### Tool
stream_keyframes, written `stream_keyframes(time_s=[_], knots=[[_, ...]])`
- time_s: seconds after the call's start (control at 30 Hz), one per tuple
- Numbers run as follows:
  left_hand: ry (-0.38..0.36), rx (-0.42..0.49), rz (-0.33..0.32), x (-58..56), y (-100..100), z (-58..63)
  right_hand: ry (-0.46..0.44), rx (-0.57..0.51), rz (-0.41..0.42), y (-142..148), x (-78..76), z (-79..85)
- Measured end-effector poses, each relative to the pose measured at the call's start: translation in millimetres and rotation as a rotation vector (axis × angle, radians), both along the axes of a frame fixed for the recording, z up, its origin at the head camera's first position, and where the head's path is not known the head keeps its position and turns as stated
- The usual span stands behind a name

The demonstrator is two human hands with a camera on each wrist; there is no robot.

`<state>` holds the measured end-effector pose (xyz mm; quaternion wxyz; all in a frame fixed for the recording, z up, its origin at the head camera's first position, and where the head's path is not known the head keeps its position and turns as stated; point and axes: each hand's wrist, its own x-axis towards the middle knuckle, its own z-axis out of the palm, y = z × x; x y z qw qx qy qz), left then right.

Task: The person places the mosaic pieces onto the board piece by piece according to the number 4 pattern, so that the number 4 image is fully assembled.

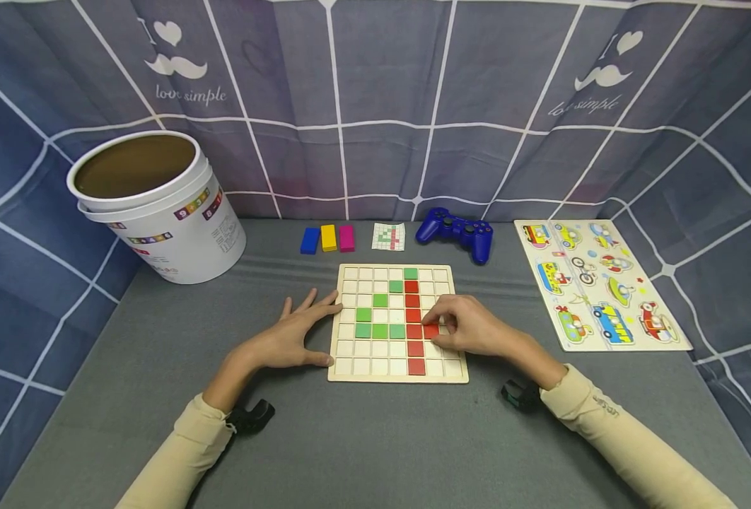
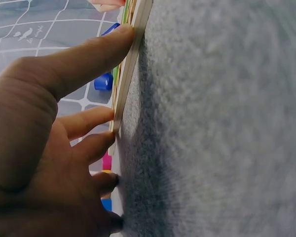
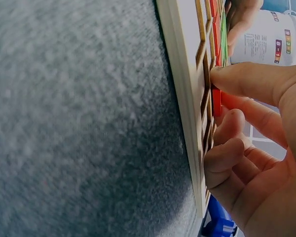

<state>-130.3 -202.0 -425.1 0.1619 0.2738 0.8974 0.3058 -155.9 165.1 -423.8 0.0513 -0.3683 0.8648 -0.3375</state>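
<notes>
A wooden grid board [image 1: 348, 366] lies flat on the grey table, with red square tiles [image 1: 416, 348] in a vertical column and several green tiles [image 1: 380, 300] to their left. My left hand [image 1: 289, 336] is spread beside the board, its thumb and index finger touching the left edge. Over the right part of the grid, my right hand [image 1: 474, 326] pinches a red tile [image 3: 216, 102] between thumb and index finger, just right of the red column. The other fingers of that hand are curled, and they hide some squares.
Behind the board are blue [image 1: 310, 240], yellow [image 1: 329, 237] and magenta [image 1: 346, 238] blocks, a small pattern card [image 1: 380, 244] and a blue game controller [image 1: 457, 232]. A white bucket [image 1: 191, 240] stands at the back left. A picture puzzle board [image 1: 579, 293] lies on the right.
</notes>
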Motion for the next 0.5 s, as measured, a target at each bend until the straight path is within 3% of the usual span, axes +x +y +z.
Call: stream_keyframes(time_s=[0.3,0.5], knots=[[-0.005,0.001,0.003,-0.3,2.3,1.6,-0.012,-0.012,-0.013,2.1,1.6,1.2],[0.021,0.018,-0.014,0.0,-2.1,3.0,0.042,-0.055,-0.089,11.2,7.1,4.0]])
